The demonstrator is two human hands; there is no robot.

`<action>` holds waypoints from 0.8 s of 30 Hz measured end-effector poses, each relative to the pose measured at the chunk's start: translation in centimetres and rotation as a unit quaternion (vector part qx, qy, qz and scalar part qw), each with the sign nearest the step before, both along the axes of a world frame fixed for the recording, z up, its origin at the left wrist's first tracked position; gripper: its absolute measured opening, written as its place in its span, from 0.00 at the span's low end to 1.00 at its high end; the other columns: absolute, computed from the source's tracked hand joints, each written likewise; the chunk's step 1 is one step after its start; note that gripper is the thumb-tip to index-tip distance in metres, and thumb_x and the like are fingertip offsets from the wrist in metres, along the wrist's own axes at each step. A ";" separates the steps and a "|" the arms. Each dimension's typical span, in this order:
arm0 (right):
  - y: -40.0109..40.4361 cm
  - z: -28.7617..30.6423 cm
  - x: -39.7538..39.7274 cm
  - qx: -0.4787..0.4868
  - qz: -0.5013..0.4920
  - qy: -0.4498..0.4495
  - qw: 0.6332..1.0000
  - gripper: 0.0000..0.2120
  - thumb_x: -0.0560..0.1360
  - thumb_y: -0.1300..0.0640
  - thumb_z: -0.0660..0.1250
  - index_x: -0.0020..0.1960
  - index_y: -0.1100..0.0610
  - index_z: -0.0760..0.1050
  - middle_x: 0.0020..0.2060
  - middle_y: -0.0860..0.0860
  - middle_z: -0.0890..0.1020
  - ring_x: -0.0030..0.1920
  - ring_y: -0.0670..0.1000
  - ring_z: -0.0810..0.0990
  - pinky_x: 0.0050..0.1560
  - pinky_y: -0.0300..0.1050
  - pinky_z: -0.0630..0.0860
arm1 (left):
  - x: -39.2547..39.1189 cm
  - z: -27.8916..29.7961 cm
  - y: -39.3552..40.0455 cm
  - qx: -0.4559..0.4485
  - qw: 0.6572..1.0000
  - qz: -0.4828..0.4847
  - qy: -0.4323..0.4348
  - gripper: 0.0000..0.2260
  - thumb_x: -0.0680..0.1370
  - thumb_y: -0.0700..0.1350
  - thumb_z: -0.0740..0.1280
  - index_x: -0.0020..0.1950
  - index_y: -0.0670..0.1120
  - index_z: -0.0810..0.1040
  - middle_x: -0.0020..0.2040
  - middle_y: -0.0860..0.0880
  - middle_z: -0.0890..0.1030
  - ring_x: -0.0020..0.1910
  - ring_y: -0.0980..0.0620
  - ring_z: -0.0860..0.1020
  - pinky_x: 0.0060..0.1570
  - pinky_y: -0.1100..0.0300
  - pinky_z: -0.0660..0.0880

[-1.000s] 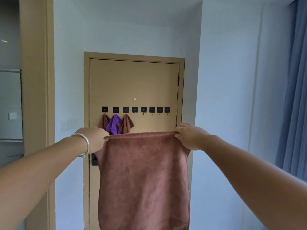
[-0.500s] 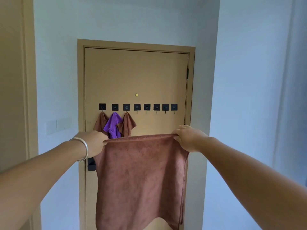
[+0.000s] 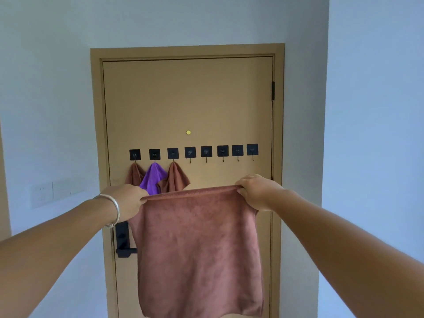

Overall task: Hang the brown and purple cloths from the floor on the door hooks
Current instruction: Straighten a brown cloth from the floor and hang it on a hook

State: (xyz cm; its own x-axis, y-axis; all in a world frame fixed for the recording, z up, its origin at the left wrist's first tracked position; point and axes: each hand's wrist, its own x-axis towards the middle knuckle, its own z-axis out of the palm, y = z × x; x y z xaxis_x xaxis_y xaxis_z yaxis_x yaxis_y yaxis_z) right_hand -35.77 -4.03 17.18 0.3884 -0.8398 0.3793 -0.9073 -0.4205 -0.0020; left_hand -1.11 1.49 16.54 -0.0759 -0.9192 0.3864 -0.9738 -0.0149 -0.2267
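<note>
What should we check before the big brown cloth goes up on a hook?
1. Left hand grips one top corner of the large brown terry cloth: ok.
2. Right hand grips the other top corner: ok.
3. A free hook: the fourth black square hook from the left holds nothing: ok.
4. First three hooks already hold a small brown cloth, a purple cloth and another brown cloth: ok.
5. Cloth's top edge raised to hook height: not ok, it sits below the row.
6. A loop on the cloth for hanging: cannot tell.
</note>
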 end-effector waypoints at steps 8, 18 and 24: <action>-10.0 -1.4 1.9 0.018 -0.008 0.003 1.000 0.19 0.83 0.50 0.50 0.70 0.51 0.69 0.68 0.49 0.71 0.69 0.51 0.65 0.68 0.51 0.65 | 1.6 -1.4 -10.2 0.009 0.999 -0.021 0.030 0.13 0.83 0.48 0.53 0.55 0.55 0.78 0.47 0.53 0.81 0.44 0.53 0.78 0.45 0.59 0.74; -24.7 -1.0 8.6 0.016 -0.045 0.010 0.999 0.17 0.82 0.49 0.52 0.65 0.50 0.73 0.61 0.49 0.74 0.60 0.51 0.71 0.60 0.46 0.68 | 8.7 -1.8 -26.2 -0.013 0.995 -0.078 0.052 0.12 0.82 0.48 0.54 0.56 0.58 0.75 0.37 0.57 0.74 0.37 0.56 0.73 0.37 0.60 0.66; -31.9 -0.5 12.0 -0.003 -0.062 0.003 0.998 0.16 0.82 0.51 0.52 0.63 0.51 0.74 0.60 0.49 0.76 0.59 0.52 0.72 0.59 0.47 0.69 | 11.5 -1.1 -34.0 -0.038 0.991 -0.113 0.058 0.11 0.82 0.46 0.53 0.52 0.58 0.72 0.33 0.57 0.71 0.35 0.55 0.72 0.36 0.59 0.67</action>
State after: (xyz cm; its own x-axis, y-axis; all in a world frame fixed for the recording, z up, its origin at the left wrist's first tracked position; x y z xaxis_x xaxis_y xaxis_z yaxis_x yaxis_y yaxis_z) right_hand -23.75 -35.94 16.64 0.2842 -0.8795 0.3817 -0.9523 -0.3051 0.0059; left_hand 10.43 -32.50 15.41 -0.2272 -0.8519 0.4719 -0.9738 0.1938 -0.1190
